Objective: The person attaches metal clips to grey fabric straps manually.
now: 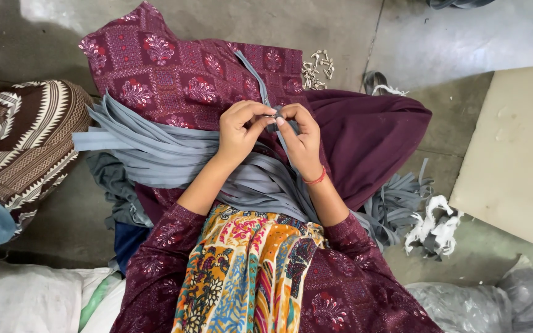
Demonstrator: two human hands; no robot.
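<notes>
1. Multicoloured floral cloth [248,277] hangs nearest the camera, just below the grey zipper tape bundle [174,154] that lies across the lap.
2. Over the right end of that bundle, the left hand [242,129] has its fingers curled, thumb and forefinger pressed together on a small metal zipper slider [272,115].
3. Touching it from the other side, the right hand [300,139] pinches the same slider; a red bangle [317,179] sits on its wrist.
4. Above the bundle, one grey zipper strip [253,77] runs from the slider up over the maroon patterned fabric [174,68].
5. Right of the bundle, loose grey tape ends [396,203] and white scraps [433,228] lie on the concrete floor [316,28].
6. Farther beyond the bundle, a small heap of metal sliders [317,68] rests on that floor.
</notes>
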